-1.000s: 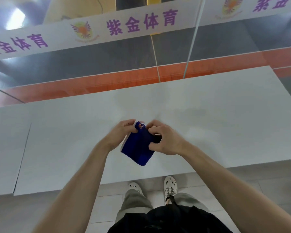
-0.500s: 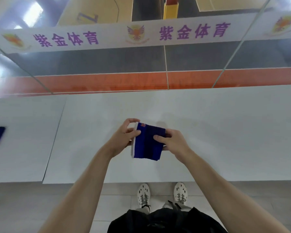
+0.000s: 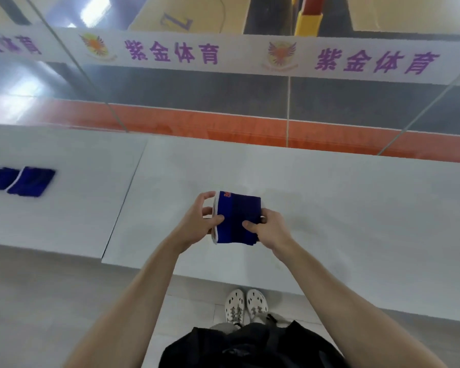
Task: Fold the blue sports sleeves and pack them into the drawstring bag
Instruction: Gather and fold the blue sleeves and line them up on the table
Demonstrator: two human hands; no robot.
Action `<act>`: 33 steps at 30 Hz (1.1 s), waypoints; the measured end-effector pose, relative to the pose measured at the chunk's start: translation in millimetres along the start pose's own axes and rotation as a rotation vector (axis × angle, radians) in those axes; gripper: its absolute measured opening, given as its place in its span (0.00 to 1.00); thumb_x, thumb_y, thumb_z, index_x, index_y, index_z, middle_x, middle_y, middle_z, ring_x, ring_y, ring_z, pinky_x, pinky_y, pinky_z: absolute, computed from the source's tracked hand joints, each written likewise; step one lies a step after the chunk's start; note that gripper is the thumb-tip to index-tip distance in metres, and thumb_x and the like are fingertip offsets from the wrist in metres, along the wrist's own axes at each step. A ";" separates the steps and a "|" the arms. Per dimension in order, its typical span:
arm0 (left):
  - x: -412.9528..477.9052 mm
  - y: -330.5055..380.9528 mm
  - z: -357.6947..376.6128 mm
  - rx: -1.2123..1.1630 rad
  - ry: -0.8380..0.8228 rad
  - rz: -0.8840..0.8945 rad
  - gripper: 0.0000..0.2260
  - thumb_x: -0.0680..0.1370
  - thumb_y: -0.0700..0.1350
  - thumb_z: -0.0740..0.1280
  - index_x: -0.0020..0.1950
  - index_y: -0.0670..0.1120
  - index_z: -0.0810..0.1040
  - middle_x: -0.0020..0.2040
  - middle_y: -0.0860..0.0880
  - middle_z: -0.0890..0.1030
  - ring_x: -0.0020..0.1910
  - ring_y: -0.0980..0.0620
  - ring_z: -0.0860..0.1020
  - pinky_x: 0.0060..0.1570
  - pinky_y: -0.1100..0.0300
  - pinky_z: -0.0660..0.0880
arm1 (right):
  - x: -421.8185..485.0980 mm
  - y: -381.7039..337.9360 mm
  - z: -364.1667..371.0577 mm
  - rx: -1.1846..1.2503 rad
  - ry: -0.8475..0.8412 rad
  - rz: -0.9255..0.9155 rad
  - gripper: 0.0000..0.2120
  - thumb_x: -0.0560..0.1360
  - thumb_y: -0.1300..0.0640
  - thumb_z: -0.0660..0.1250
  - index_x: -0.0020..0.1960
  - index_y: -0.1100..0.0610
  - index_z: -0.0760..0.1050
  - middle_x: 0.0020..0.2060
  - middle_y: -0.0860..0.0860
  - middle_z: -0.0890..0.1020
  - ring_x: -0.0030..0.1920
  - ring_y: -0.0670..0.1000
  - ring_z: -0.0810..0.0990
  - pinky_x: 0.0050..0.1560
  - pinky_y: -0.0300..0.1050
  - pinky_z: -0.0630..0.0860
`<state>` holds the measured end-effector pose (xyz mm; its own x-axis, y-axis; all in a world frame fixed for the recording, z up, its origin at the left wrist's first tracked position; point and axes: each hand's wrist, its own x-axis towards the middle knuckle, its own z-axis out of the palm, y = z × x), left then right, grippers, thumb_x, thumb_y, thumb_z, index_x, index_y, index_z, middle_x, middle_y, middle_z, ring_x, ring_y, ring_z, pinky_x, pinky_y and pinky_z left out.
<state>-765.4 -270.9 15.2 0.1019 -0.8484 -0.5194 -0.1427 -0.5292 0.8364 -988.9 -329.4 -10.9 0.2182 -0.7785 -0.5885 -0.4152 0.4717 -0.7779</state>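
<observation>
Now you hold one folded blue sleeve (image 3: pixel 238 217) in both hands, over the white table (image 3: pixel 343 208). Your left hand (image 3: pixel 197 224) pinches the end with the white edge, thumb on top and fingers curled behind it. Your right hand (image 3: pixel 272 231) pinches the other end, thumb pressed on the blue cloth. A small red mark sits near the top corner of the sleeve. Far off to your left, two more blue sleeves (image 3: pixel 29 180) lie flat on the table, side by side. Your white shoes (image 3: pixel 246 305) show on the floor below the table's near edge.
</observation>
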 end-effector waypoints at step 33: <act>-132.0 -189.4 -509.5 1.303 0.185 -0.083 0.18 0.87 0.48 0.63 0.78 0.50 0.73 0.69 0.49 0.79 0.62 0.47 0.82 0.54 0.51 0.80 | 46.6 -149.0 525.3 0.088 -0.065 0.080 0.05 0.80 0.62 0.72 0.54 0.55 0.80 0.55 0.58 0.88 0.57 0.61 0.88 0.63 0.64 0.85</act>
<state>-250.2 -53.1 14.5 0.2737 -0.8540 -0.4424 -0.9564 -0.2905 -0.0309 -453.0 -218.4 -38.2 0.2458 -0.7094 -0.6605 -0.3553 0.5681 -0.7423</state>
